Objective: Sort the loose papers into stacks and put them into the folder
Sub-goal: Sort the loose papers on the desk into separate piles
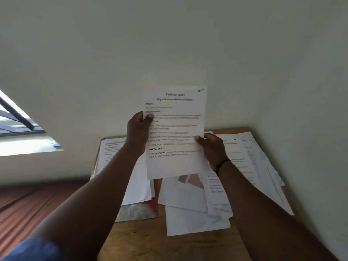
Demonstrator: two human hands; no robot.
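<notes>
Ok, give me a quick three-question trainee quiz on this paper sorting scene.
1. True or false: both hands grip the printed sheet.
2. Which wrist wears the black band: A left, B right?
3. Fill in: the loose papers lie on a wooden ____.

Key: 1 true, the left hand at its left edge, the right hand at its right edge. 2 B. 3 table.

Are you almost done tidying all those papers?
Not nearly. One printed sheet is held up by the left hand and right hand. A rough pile sits left on the table; loose papers are still scattered. The folder lies partly under papers, seemingly unfilled.
</notes>
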